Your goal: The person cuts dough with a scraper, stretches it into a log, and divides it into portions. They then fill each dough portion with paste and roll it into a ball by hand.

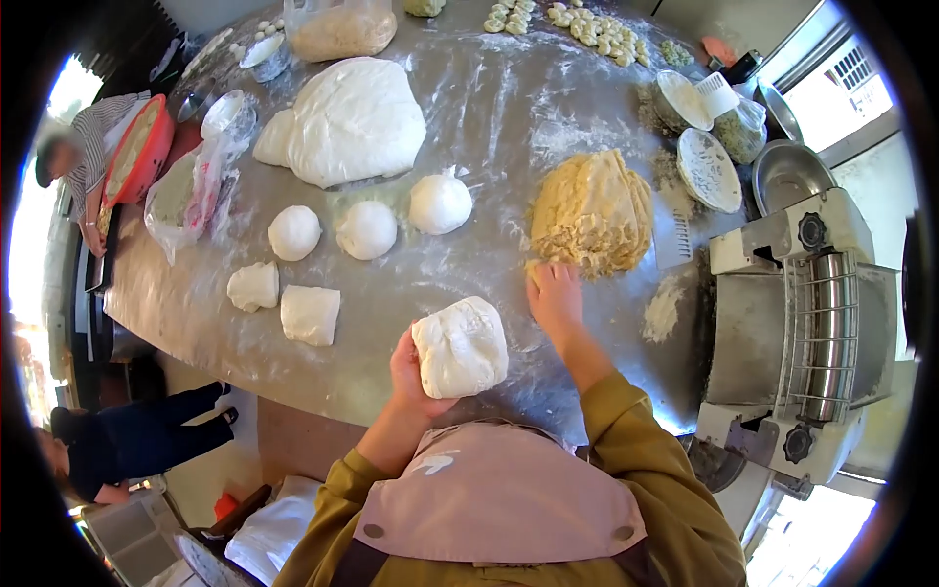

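On the left fingers (402, 360): white dough (460, 347), one piece, soft and blocky with rounded corners, creased and dimpled on top; held cupped from the side and below. At the right fingers (559, 274), bunched close together: a small yellow bit (533, 270), whether pinched or only touched, cannot tell; just beyond, a yellow mound (592, 213), rough and cracked at its near edge. Left of the left fingers, on the counter (430, 269): two cut pieces (310, 315), white. Beyond these, three white balls (367, 230), smooth; farther still, a large white slab (347, 117).

Containers. Far left of the left fingers: one red basin (158, 147), pale contents; one white bowl (228, 110), contents unclear. Beyond the slab: one clear bag (344, 12), tan dough inside. Right and beyond the right fingers: one floured dish (709, 174); one metal bowl (790, 174); one plastic bag (740, 134), greenish filling.
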Available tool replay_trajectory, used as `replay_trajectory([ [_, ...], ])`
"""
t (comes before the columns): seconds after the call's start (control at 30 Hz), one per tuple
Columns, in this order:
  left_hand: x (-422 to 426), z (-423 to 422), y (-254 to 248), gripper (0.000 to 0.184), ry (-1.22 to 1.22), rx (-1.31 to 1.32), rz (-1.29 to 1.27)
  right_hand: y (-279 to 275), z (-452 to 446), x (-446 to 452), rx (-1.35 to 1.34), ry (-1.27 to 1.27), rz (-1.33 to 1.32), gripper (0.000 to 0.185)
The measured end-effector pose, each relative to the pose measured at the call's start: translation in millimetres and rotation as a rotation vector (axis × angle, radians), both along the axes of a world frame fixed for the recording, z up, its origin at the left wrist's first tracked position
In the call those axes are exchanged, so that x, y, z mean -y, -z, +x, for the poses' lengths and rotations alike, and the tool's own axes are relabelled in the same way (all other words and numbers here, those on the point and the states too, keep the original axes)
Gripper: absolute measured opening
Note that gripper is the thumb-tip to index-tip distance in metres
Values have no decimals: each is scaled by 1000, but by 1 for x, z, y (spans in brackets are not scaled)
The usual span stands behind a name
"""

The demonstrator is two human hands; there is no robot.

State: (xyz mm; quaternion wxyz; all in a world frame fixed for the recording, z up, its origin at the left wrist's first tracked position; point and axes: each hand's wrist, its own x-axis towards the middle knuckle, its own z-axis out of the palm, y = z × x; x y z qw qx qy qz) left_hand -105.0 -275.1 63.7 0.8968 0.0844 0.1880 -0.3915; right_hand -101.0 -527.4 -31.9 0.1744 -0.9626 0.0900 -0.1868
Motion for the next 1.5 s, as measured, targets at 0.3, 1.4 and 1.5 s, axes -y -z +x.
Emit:
replay_trajectory([
  [0.3, -4, -20, -8, 51, 22, 9, 67, -26, -26, 15, 247, 314, 67, 47],
  [1.4, 49, -43, -39, 64, -17, 417, -131, -195, -111, -78, 116, -281, 908, 18],
  [1.5, 47, -44, -47, 67, -41, 392, -191, -192, -120, -66, 237, -100, 1423, 18],
])
